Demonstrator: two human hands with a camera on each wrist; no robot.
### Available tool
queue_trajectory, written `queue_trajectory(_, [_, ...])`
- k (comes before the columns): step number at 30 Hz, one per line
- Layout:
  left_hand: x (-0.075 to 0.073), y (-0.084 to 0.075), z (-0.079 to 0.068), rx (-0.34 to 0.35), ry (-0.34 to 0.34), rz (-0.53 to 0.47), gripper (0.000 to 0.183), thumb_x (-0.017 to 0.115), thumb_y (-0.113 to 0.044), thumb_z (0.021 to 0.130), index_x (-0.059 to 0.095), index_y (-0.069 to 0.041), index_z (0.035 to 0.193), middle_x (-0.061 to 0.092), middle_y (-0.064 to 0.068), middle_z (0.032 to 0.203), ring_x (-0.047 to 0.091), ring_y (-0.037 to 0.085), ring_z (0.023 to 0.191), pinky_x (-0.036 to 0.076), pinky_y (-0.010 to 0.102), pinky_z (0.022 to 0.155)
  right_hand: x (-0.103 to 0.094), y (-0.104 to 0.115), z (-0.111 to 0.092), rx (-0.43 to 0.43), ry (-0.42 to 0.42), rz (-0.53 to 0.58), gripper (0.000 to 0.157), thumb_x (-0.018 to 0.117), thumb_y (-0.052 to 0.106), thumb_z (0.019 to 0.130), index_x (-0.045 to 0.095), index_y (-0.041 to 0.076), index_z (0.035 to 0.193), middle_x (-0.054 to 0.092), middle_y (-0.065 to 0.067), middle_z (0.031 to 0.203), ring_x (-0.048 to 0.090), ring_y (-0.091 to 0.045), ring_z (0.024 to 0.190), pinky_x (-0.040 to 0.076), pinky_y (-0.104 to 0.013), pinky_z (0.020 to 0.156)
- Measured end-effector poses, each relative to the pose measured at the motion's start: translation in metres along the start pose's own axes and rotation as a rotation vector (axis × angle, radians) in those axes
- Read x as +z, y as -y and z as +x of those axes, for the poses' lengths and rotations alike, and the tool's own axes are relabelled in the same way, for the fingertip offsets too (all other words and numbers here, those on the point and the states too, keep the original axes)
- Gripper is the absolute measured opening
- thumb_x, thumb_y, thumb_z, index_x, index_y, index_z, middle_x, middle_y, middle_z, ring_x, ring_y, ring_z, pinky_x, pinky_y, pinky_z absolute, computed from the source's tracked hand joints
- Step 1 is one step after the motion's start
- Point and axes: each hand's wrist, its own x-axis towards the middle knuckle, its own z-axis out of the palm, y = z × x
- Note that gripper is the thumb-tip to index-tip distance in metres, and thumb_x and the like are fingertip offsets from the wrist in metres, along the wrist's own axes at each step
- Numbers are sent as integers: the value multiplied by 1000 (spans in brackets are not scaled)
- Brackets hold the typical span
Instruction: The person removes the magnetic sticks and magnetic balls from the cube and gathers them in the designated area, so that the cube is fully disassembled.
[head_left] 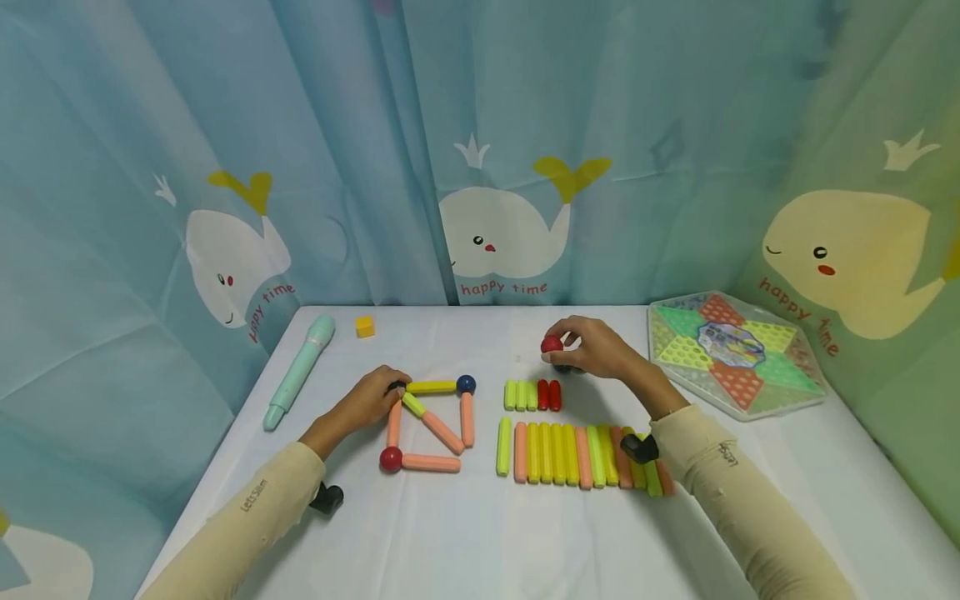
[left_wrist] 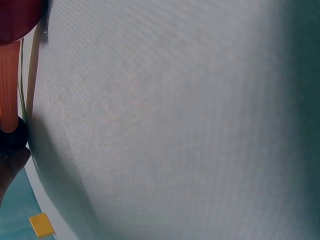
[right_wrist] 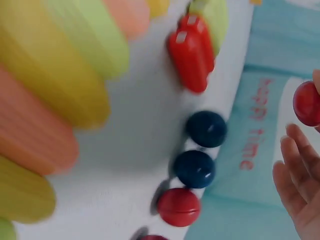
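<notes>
My right hand (head_left: 592, 346) pinches a red ball (head_left: 551, 343) above the back of the table; the right wrist view shows the same ball (right_wrist: 306, 104) between fingertips and thumb. My left hand (head_left: 375, 396) grips a black ball (head_left: 396, 387) at the upper left corner of a frame of rods and balls. Joined there are a yellow rod (head_left: 432, 387), a short lime rod (head_left: 413, 405) leading into a diagonal pink rod (head_left: 442, 432), and a pink rod (head_left: 393, 427). A blue ball (head_left: 466, 384) and another red ball (head_left: 391, 459) form other corners.
Long rods (head_left: 557, 454) lie in a row at the right, below short lime and red rods (head_left: 549, 395). Blue balls (right_wrist: 206, 129) and red balls (right_wrist: 179, 207) line up under my right hand. A star-patterned board (head_left: 735, 354), mint tube (head_left: 300, 372) and yellow cube (head_left: 365, 326) surround these.
</notes>
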Motion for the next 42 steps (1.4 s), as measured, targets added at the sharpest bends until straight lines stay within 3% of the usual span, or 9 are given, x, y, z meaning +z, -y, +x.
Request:
queue_trajectory(10, [1, 0, 0, 13, 1, 13, 26, 54, -8, 103, 65, -3, 126, 62, 14, 121, 60, 27, 116, 50, 46, 100, 13, -29, 30, 106, 145, -21, 31, 74, 27, 91, 72, 7, 115, 68, -11, 116, 57, -34, 113, 48, -53, 99])
queue_trajectory(23, [2, -2, 1, -20, 3, 23, 25, 55, -8, 102, 66, -5, 125, 62, 12, 118, 60, 23, 110, 51, 45, 100, 26, -38, 45, 184, 199, -66, 32, 75, 26, 90, 73, 7, 115, 67, -14, 118, 53, -32, 110, 43, -54, 103])
queue_trajectory(31, [1, -2, 1, -17, 7, 31, 25, 56, -8, 102, 66, -5, 124, 63, 12, 118, 60, 23, 108, 51, 45, 100, 29, -36, 48, 220, 258, -96, 33, 78, 27, 87, 72, 6, 113, 65, -9, 96, 52, -26, 94, 45, -41, 86])
queue_trajectory(42, [1, 0, 2, -18, 6, 35, 25, 56, -10, 102, 66, -7, 125, 62, 11, 119, 60, 22, 107, 51, 44, 100, 32, -40, 53, 249, 268, -70, 34, 78, 29, 87, 71, 7, 112, 68, -11, 108, 54, -26, 99, 46, -43, 91])
